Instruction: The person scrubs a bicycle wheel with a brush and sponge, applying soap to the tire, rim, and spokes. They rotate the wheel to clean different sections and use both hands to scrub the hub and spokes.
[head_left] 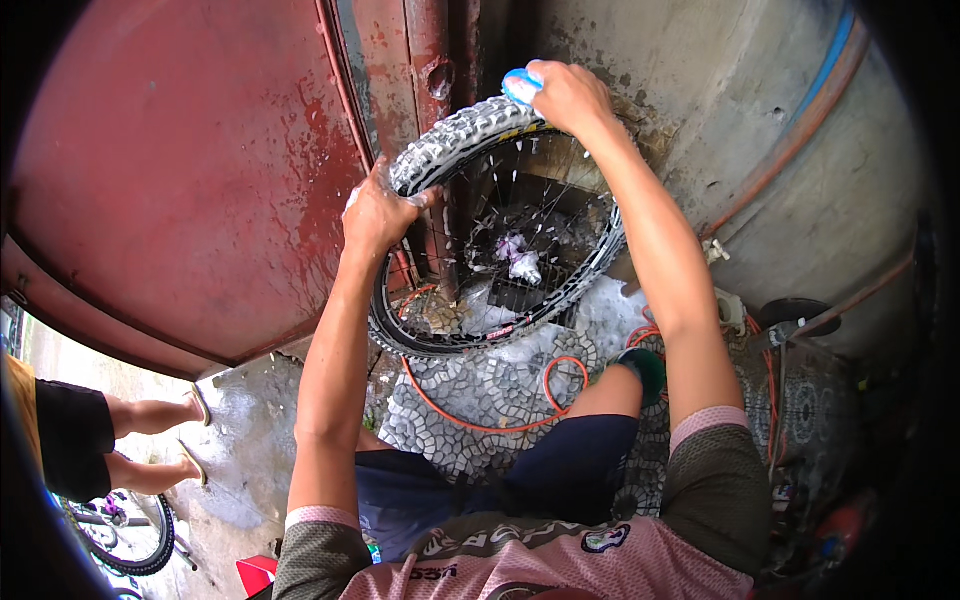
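Note:
A bicycle wheel (460, 140) with a knobby tyre is held up in front of me, tilted, its upper tread white with suds. My left hand (378, 212) grips the tyre and rim at the wheel's left side, foam on the fingers. At the top of the tyre, my right hand (572, 95) holds a blue scrub brush or sponge (521, 87) covered in foam; which of the two I cannot tell. Suds also coat the purple hub (517, 258) and spot the spokes.
An orange hose (470, 424) loops over the wet pebble-patterned floor (450, 395). A red metal gate (190, 190) stands at left, a concrete wall (700, 90) at right. Another person's legs (150, 440) and a second bicycle wheel (160, 540) show at lower left.

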